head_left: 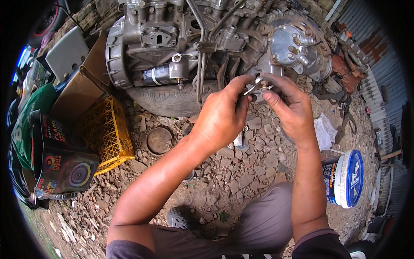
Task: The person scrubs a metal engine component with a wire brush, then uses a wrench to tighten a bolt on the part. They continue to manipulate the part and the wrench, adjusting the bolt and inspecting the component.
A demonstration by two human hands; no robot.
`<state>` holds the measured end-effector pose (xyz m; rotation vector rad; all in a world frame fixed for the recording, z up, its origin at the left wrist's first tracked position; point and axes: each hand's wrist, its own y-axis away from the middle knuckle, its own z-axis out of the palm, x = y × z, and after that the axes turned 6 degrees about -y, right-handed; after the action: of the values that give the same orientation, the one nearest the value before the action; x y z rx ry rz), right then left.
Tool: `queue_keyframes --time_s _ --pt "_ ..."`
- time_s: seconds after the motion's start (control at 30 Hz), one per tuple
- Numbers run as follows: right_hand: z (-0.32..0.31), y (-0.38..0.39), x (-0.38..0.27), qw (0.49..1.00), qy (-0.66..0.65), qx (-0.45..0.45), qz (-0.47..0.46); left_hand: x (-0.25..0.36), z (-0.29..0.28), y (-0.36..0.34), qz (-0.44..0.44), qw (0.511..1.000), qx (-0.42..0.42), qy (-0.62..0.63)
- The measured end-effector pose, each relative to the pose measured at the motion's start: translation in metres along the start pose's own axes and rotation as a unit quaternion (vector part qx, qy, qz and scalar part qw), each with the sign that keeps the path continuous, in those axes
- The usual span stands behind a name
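My left hand (225, 115) is closed, its thumb and fingers pinching a small shiny metal piece (252, 89). Close against it, my right hand (294, 108) pinches a small bolt-like fitting (264, 85) between thumb and fingers. The two parts meet or nearly meet; my fingertips hide whether they are joined. Both hands are in front of a large grey engine (183, 56), below its round silver pump-like unit (290, 46). A dark cylindrical filter (158, 74) sits on the engine's side, left of my hands. Beneath the engine lies a tire (166, 101).
Broken stones cover the ground, with a round rusty lid (159, 140) on them. On the left are a yellow crate (113, 137), a cardboard box (82, 93) and a black printed box (64, 162). A blue-lidded bucket (345, 179) and a white rag (325, 131) lie to the right.
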<state>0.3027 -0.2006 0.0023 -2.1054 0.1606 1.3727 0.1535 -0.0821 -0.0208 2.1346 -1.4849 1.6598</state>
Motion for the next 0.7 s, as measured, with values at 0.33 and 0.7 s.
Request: queue_keyframes --time_s 0.33,0.7 --pt "-0.004 0.000 -0.004 0.998 0.047 -0.023 -0.021 0.006 -0.010 -0.002 -0.038 0.998 -0.042 -0.004" --pt "-0.006 -0.001 0.009 0.946 -0.304 0.008 0.109 0.008 -0.008 -0.004 -0.101 0.978 -0.133 0.123"
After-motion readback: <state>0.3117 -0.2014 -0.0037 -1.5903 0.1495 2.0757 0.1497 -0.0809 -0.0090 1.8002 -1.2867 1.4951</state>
